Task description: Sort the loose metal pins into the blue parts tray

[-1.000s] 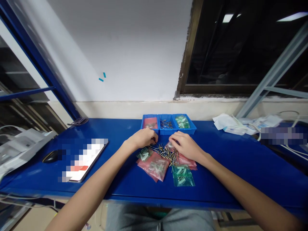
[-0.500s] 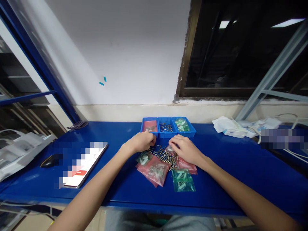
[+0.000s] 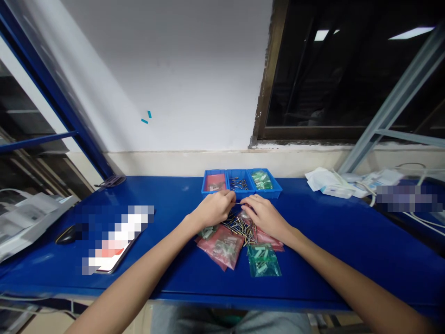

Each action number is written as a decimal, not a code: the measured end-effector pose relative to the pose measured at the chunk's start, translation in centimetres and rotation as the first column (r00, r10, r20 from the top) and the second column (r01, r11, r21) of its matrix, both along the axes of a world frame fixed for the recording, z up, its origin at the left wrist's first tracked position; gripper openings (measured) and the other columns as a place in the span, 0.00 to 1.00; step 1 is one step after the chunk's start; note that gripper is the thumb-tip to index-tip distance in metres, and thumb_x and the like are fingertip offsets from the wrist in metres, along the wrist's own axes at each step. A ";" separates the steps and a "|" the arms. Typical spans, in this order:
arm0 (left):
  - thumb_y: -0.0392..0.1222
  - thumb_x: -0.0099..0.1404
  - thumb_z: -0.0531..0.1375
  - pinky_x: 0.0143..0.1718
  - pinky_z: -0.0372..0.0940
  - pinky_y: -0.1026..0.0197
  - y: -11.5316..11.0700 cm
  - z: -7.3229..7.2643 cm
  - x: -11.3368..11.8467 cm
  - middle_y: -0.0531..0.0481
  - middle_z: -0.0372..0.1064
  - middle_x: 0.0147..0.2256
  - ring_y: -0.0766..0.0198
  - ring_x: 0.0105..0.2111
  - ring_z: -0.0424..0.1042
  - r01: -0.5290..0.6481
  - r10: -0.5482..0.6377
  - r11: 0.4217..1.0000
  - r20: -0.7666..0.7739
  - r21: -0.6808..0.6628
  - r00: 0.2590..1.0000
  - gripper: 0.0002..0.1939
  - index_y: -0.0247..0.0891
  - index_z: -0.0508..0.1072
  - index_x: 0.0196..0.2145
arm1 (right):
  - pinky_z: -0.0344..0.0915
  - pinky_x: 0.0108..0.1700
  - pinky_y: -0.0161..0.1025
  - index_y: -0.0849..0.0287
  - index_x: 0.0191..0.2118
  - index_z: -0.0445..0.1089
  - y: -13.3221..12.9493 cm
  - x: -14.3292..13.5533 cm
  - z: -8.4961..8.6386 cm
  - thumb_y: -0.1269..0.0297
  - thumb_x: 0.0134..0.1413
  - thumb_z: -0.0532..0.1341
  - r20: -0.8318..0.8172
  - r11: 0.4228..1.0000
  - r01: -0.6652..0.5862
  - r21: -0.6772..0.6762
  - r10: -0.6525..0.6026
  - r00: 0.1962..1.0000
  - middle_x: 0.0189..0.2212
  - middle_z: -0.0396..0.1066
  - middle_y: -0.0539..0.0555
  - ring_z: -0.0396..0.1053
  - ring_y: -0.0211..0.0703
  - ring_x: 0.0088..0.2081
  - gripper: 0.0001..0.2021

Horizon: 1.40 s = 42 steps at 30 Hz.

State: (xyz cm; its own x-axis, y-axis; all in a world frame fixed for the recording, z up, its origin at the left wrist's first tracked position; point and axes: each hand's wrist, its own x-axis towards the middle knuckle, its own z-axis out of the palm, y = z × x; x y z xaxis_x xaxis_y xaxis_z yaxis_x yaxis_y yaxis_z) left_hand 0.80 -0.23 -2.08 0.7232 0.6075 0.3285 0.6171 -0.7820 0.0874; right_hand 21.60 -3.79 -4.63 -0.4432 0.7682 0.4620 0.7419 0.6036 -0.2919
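Note:
My left hand (image 3: 216, 207) is closed, its fingers pinching a thin metal rod (image 3: 239, 203). The rod bridges the gap to my right hand (image 3: 264, 213), whose curled fingertips meet its other end. Below both hands lies a loose pile of slim metal rods (image 3: 239, 227), some silver and some brass-coloured. Around the pile are a pink bag (image 3: 227, 248) of small parts, a green bag (image 3: 263, 260) with pale pieces, and another small green bag (image 3: 208, 232) partly under my left wrist. More pink plastic (image 3: 274, 241) lies under my right hand.
Behind my hands stand three joined blue bins: one with pink bags (image 3: 215, 181), one with metal rods (image 3: 239, 183), one with green bags (image 3: 261, 179). A tablet (image 3: 114, 260) and a mouse (image 3: 66, 235) lie left. White packets (image 3: 333, 185) and cables sit right.
My left hand has moved right from the edge of the pile to my right hand, and a thin metal rod now shows between them. My right hand has hardly moved.

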 end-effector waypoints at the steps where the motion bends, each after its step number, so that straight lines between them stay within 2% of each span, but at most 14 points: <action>1: 0.34 0.71 0.49 0.32 0.61 0.61 -0.1 -0.1 0.1 0.46 0.71 0.34 0.61 0.32 0.71 -0.001 0.001 1.000 -0.002 -0.001 1.000 0.07 0.36 0.66 0.39 | 0.65 0.49 0.45 0.59 0.44 0.72 0.0 0.0 0.1 0.69 0.68 0.53 0.002 1.000 0.001 0.003 -0.001 1.000 0.40 0.73 0.56 0.68 0.48 0.44 0.09; 9: 0.39 0.75 0.48 0.33 0.63 0.60 0.1 -0.6 0.2 0.47 0.72 0.33 0.62 0.32 0.72 0.039 -0.039 0.999 0.086 0.003 0.995 0.09 0.36 0.66 0.44 | 0.64 0.45 0.43 0.60 0.38 0.72 0.0 0.2 0.5 0.70 0.66 0.55 -0.001 0.999 0.043 0.009 -0.043 0.999 0.36 0.73 0.56 0.68 0.47 0.41 0.09; 15: 0.37 0.75 0.47 0.39 0.67 0.60 -0.3 -0.8 0.7 0.44 0.72 0.41 0.61 0.38 0.72 0.097 -0.103 0.995 0.215 0.034 0.971 0.10 0.37 0.65 0.49 | 0.63 0.43 0.42 0.60 0.36 0.73 0.1 -0.1 0.1 0.69 0.66 0.56 -0.034 1.000 0.026 0.008 -0.025 0.999 0.34 0.73 0.55 0.69 0.45 0.39 0.09; 19: 0.36 0.74 0.49 0.41 0.68 0.60 -0.5 -0.9 0.8 0.44 0.70 0.44 0.61 0.41 0.72 0.109 -0.119 0.992 0.193 0.061 0.974 0.10 0.36 0.66 0.49 | 0.62 0.39 0.39 0.59 0.33 0.72 0.1 -0.2 0.2 0.70 0.65 0.56 -0.107 1.000 0.012 -0.017 -0.014 0.994 0.32 0.73 0.53 0.69 0.43 0.36 0.09; 25: 0.38 0.74 0.53 0.36 0.66 0.62 -0.2 -0.9 0.7 0.47 0.69 0.39 0.63 0.35 0.71 0.078 -0.095 0.992 0.185 0.099 0.978 0.07 0.36 0.69 0.44 | 0.60 0.37 0.38 0.60 0.31 0.71 -0.3 -0.4 0.8 0.70 0.65 0.56 -0.138 0.999 -0.008 -0.033 0.003 0.990 0.29 0.71 0.51 0.68 0.42 0.34 0.10; 28: 0.38 0.74 0.52 0.34 0.65 0.62 -0.1 -0.9 0.5 0.48 0.69 0.37 0.64 0.33 0.70 0.071 -0.088 0.992 0.164 0.101 0.983 0.07 0.36 0.70 0.43 | 0.61 0.37 0.38 0.59 0.31 0.70 -0.6 -0.5 1.1 0.66 0.66 0.56 -0.171 0.999 -0.025 -0.037 0.019 0.985 0.30 0.72 0.51 0.68 0.42 0.34 0.11; 31: 0.38 0.74 0.51 0.36 0.66 0.61 0.0 -0.8 0.4 0.46 0.70 0.38 0.63 0.35 0.71 0.062 -0.079 0.993 0.185 0.096 0.980 0.09 0.35 0.70 0.43 | 0.62 0.38 0.38 0.58 0.33 0.71 -0.7 -0.5 1.4 0.62 0.68 0.55 -0.230 0.999 -0.040 -0.034 0.031 0.973 0.31 0.72 0.51 0.69 0.42 0.35 0.13; 34: 0.37 0.74 0.51 0.40 0.67 0.60 0.1 -0.8 0.5 0.46 0.71 0.40 0.62 0.38 0.72 0.081 -0.094 0.995 0.282 0.057 0.955 0.09 0.35 0.71 0.45 | 0.63 0.42 0.39 0.58 0.36 0.71 -0.5 -0.4 1.3 0.65 0.68 0.53 -0.266 1.000 -0.019 -0.020 0.013 0.964 0.35 0.74 0.53 0.71 0.43 0.38 0.11; 38: 0.37 0.73 0.54 0.43 0.67 0.58 0.2 -0.6 0.9 0.47 0.73 0.39 0.62 0.39 0.72 0.188 -0.155 0.982 0.441 -0.034 0.884 0.08 0.37 0.73 0.43 | 0.64 0.42 0.40 0.57 0.41 0.71 -0.1 -0.2 0.7 0.68 0.65 0.56 -0.277 1.000 0.022 -0.014 -0.025 0.960 0.37 0.75 0.53 0.71 0.44 0.38 0.06; 42: 0.39 0.72 0.56 0.43 0.68 0.57 -0.1 -0.3 1.1 0.46 0.73 0.38 0.62 0.39 0.72 0.245 -0.175 0.967 0.517 -0.070 0.838 0.08 0.37 0.75 0.41 | 0.61 0.37 0.38 0.57 0.36 0.70 0.1 -0.2 0.5 0.68 0.64 0.57 -0.260 1.000 0.002 -0.028 -0.010 0.966 0.32 0.72 0.51 0.69 0.42 0.34 0.06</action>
State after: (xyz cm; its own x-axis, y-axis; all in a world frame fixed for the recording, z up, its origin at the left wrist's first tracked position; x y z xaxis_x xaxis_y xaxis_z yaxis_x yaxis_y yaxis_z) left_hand 1.93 -0.36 -2.42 0.5948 0.5216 0.6116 0.2827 -0.8480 0.4483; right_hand 21.41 -3.71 -4.16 -0.3060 0.7844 0.5395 0.6421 0.5884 -0.4914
